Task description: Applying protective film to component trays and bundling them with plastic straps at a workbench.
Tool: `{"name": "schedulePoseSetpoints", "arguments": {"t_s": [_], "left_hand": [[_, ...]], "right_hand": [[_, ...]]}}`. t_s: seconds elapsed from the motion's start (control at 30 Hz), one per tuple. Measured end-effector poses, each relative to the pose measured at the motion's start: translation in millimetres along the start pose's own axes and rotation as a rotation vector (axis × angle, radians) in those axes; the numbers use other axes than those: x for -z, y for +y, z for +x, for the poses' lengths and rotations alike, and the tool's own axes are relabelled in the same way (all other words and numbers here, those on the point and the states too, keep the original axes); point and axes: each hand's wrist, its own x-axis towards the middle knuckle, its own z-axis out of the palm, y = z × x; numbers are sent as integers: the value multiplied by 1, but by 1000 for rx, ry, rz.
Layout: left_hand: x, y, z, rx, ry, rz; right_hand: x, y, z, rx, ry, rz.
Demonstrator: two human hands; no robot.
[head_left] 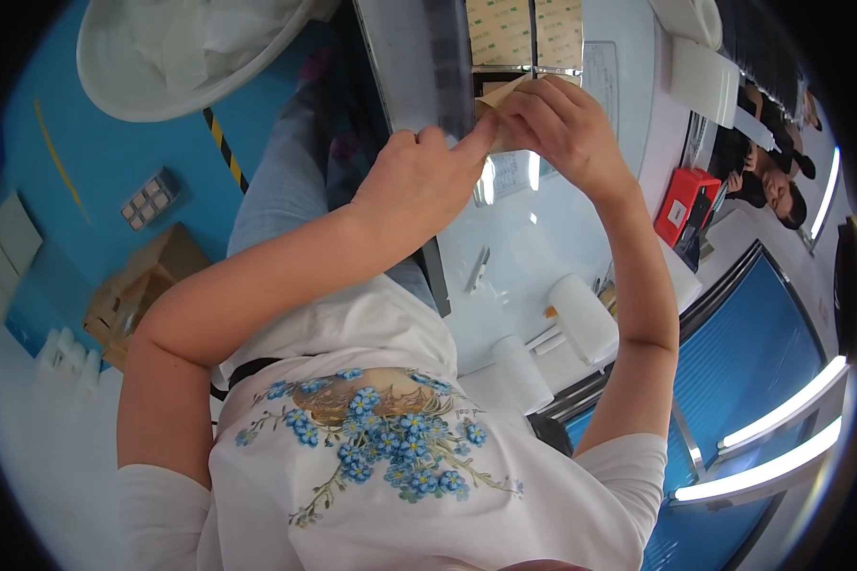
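My right hand (564,128) pinches a corner of tan paper (505,92) with fingers bent inward. Close beside it, my left hand (419,176) has its fingers curled and its thumb and forefinger meeting at the same paper; what lies between them is hidden. Just beyond my hands lie two flat panels covered with tan printed liner, a left panel (500,36) and a right panel (559,33), with a narrow dark gap between them. Below my hands, a glossy surface (533,233) reflects the lights.
On the table are a pen-like tool (481,270), a white roll (581,319) and another white roll (522,374). A red bin (686,206) stands at the right. On the blue floor are a white tub (190,105) and a cardboard box (148,285). Another person (771,181) is at far right.
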Motion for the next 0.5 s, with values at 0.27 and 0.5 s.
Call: {"name": "schedulePoseSetpoints", "arguments": {"t_s": [0.27, 0.5], "left_hand": [[2, 1, -3, -40, -26, 91], [4, 1, -3, -33, -50, 60]], "right_hand": [[-5, -9, -11, -29, 31, 48], [-9, -15, -13, -59, 137, 24]]}}
